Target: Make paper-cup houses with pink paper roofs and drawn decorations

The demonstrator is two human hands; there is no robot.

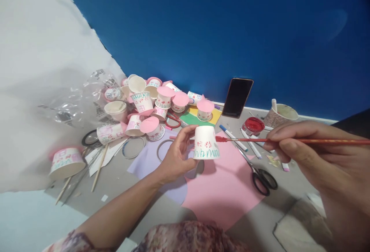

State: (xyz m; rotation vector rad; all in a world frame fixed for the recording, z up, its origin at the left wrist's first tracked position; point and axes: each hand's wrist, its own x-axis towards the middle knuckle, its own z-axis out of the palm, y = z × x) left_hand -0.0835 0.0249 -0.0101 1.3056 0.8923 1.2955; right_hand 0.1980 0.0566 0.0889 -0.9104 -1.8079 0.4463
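Steady the inverted paper cup [206,143] between thumb and fingers of the left hand [178,150], above the worktop [115,175], near the pink sheet's [225,190] far edge. Pinch the brush [332,141] in the right hand [315,159]; dab lightly, turning the cup between strokes.

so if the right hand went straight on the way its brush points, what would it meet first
Likely the paper cup in the left hand; the brush tip is beside it, contact unclear.
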